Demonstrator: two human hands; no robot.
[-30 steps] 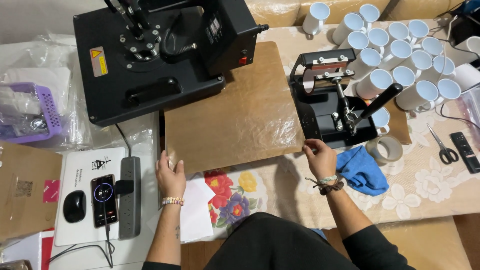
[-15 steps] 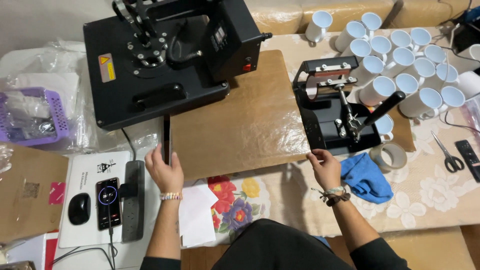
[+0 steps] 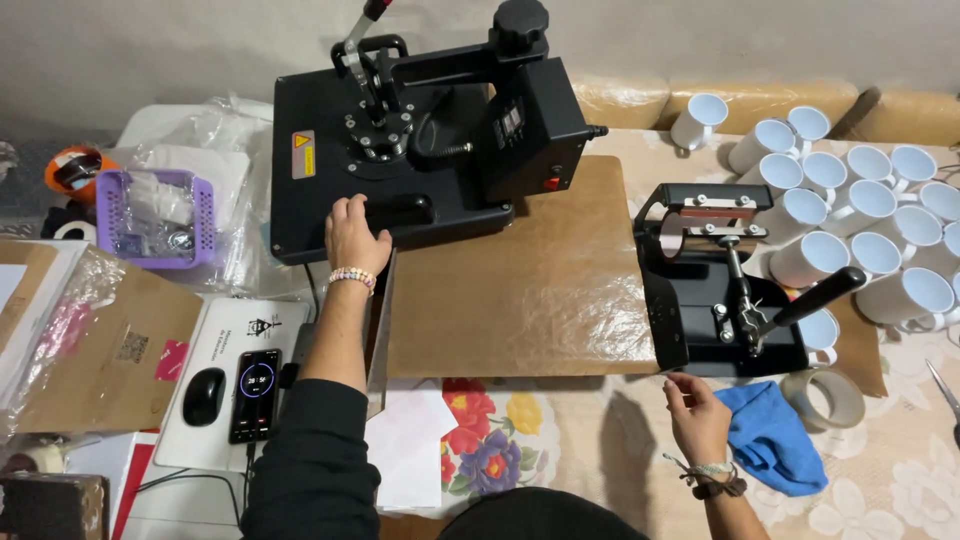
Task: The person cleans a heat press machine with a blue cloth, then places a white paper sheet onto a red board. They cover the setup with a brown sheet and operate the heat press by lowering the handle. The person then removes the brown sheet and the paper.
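Two hands were in view over the surface (image 3: 560,420), and I took them one at a time. My left hand (image 3: 354,236) lay flat, fingers spread, on the front edge of the black heat press (image 3: 420,150), gripping nothing that I could see; a bead bracelet (image 3: 350,277) sat at its wrist. The press stood at the back of the surface with its lever raised, and its lower brown board (image 3: 520,275) reached out to the right of my hand, bare and flat. My right hand (image 3: 697,418) hovered half open, fingers loosely curled, just below the near edge of the black mug press (image 3: 715,290), touching neither it nor anything else as far as I could tell. A blue cloth (image 3: 770,440) lay just beside that hand on the right, with a tape roll (image 3: 830,395) near it. White mugs (image 3: 860,220) crowded the far right corner behind the mug press. On the left, a phone (image 3: 256,392) and a black mouse (image 3: 204,396) rested on a white pad (image 3: 225,330), and a purple basket (image 3: 155,215) stood among clear bags further back. White paper (image 3: 410,445) lay on the flowered cloth near my left sleeve.
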